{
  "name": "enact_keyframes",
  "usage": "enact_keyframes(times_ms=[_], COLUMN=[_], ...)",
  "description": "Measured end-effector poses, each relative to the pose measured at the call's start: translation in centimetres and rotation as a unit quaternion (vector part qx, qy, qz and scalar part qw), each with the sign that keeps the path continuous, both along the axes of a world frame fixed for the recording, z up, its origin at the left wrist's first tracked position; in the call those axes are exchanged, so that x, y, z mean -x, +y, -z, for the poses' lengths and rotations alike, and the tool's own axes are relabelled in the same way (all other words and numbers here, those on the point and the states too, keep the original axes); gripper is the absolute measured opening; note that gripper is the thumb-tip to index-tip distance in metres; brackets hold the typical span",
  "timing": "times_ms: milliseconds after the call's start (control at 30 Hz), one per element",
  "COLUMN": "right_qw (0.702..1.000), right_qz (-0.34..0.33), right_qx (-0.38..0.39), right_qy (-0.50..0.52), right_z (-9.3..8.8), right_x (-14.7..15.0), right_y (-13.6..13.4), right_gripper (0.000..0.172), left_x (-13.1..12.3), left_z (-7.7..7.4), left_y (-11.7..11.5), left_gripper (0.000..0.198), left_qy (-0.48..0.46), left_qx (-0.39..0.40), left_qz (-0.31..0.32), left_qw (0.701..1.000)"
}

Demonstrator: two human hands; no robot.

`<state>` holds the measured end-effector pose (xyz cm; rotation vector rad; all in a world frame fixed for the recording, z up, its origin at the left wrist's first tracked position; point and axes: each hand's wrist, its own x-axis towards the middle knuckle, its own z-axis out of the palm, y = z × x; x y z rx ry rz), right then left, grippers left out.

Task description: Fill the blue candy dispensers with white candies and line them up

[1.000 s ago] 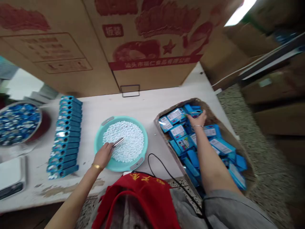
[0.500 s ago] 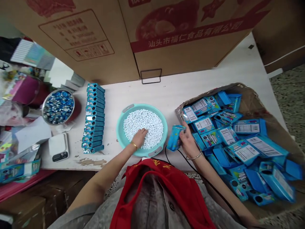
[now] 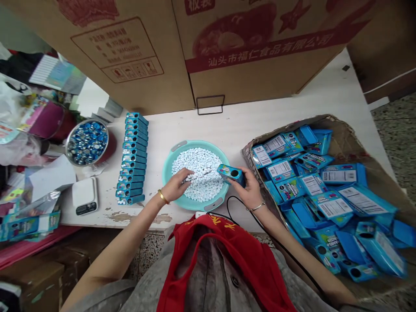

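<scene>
My left hand [image 3: 177, 185] is over the left part of a turquoise basin [image 3: 168, 193]. Its fingers are curled, with small white candies [image 3: 203, 194] at the fingertips; whether a scoop is among them I cannot make out. At the basin's right rim, my right hand [image 3: 249, 190] grips a small blue carton [image 3: 230, 173]. The carton lies tilted, its round dark hole showing on the end towards me. Fingers and thumb wrap its right end.
A row of blue cartons [image 3: 132, 160] stands left of the basin. Beyond are a bowl of blue-and-silver pieces [image 3: 87, 143] and a white scale [image 3: 84, 196]. On the right, an open cardboard box [image 3: 344, 130] holds several blue cartons. Large cardboard boxes [image 3: 130, 43] stand behind, near a wire stand [image 3: 210, 105].
My left hand has lifted out of the candies and moved left. My right hand has brought the blue carton left to the basin's rim and turned it so its hole shows.
</scene>
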<state>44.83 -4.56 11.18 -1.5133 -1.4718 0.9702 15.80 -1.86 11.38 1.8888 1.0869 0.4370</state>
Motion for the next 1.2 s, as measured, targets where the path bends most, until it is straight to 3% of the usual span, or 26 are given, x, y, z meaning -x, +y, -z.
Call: enact_keyframes(times_ms=[200,367,500,600,700,767,867,967,1033,1100,1200], right_qw=[0.983,0.97,0.972,0.976,0.978,0.98,0.981,0.985,0.989,0.992,0.995], right_qz=[-0.126,-0.174,-0.169,-0.152,-0.14,-0.133,-0.119,-0.094,-0.073,-0.055,-0.03], right_qx=[-0.093,-0.123,-0.126,-0.125,-0.116,-0.107,-0.104,-0.099,-0.086,-0.072,-0.062], right_qy=[-0.097,-0.12,-0.105,-0.097,-0.103,-0.107,-0.11,-0.106,-0.1,-0.089,-0.068], right_z=[0.8,1.8,2.5,2.9,3.1,3.1,3.0,2.6,2.3,1.9,1.4], right_x=[2.6,3.9,4.3,4.4,4.2,3.9,3.3,2.6,2.2,1.8,1.6], right_y=[0.8,0.4,0.1,0.1,0.4,0.7,1.2,1.5,1.7,1.9,2.1], right_gripper=[0.035,0.044,0.045,0.046,0.045,0.042,0.038,0.035,0.033,0.033,0.032], left_x=[-0.3,-3.7,-6.5,-6.8,-5.0,-2.9,0.3,2.0,1.6,0.2,-2.8], left_z=[-6.2,-9.9,-11.9,-11.9,-10.4,-8.6,-4.5,0.8,4.1,6.8,9.5], left_y=[1.8,2.2,1.6,1.2,1.4,1.7,1.6,0.6,-0.4,-1.3,-1.9], left_gripper=[0.025,0.037,0.044,0.038,0.033,0.033,0.035,0.032,0.03,0.028,0.03], left_qy=[0.097,0.315,0.396,0.389,0.343,0.312,0.325,0.388,0.386,0.328,0.253], left_qx=[-0.042,-0.033,-0.085,-0.111,-0.121,-0.129,-0.101,-0.015,0.042,0.075,0.084], left_qz=[0.105,0.168,0.174,0.175,0.167,0.145,0.093,0.073,0.066,0.047,0.026], left_qw=[0.989,0.934,0.898,0.898,0.916,0.93,0.936,0.919,0.919,0.941,0.964])
